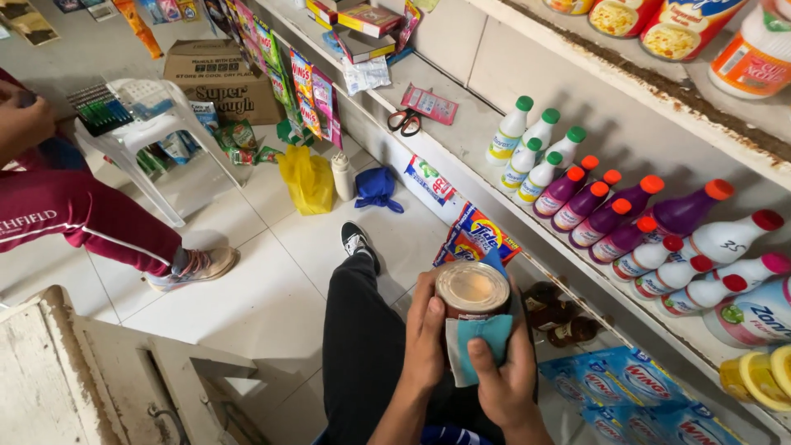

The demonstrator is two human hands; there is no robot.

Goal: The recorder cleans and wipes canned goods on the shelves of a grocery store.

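A: What's in those hands?
B: Left hand (426,334) is wrapped round a can (472,290) over the lap, beside the shelf (461,140). Right hand (504,371) presses a blue cloth (482,342) against it.

Can (472,290) betw. hands, bottles (610,210) on shelf (461,132) right.

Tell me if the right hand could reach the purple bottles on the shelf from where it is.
Probably not right away: the right hand presses a blue cloth against the can held by the left hand. Otherwise nothing blocks the way to the purple bottles.
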